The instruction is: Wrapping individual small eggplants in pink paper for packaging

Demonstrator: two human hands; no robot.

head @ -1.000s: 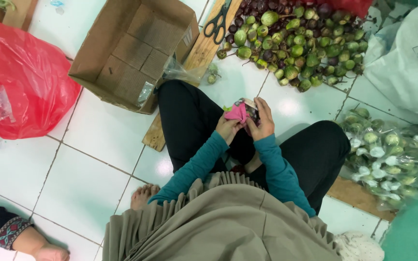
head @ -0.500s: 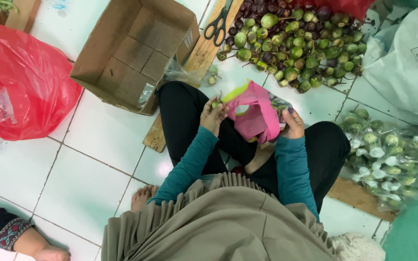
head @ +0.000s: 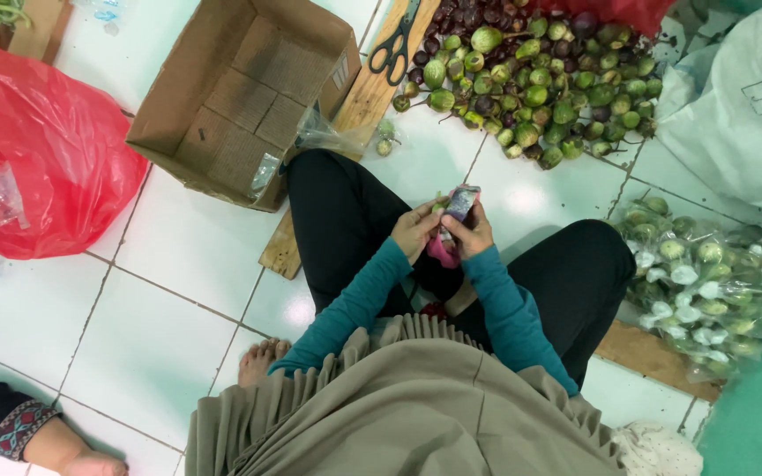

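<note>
Pink bag [head: 442, 249] at frame centre: we are gripping it with both hands, left hand [head: 414, 231] and right hand [head: 472, 234], best pinched evenly.

— How's the light here?

— Bright and even, from overhead. The white floor tiles [head: 178, 264] throw soft glare patches, one just beyond the fingers [head: 465, 231] of the right hand [head: 469, 236], another nearer the body, below the left hand [head: 414, 231].

— Shadows?

— Faint ones only, under the cardboard box [head: 249, 97] and the red plastic bag [head: 41, 150].

— Sharpness?

— Fair in the middle, though the small bundle at the fingertips is slightly smeared. The clear bagged packs [head: 716, 291], well off to the right of the fingers, glint and lose detail. Lines bend a little toward the frame edges.
</note>
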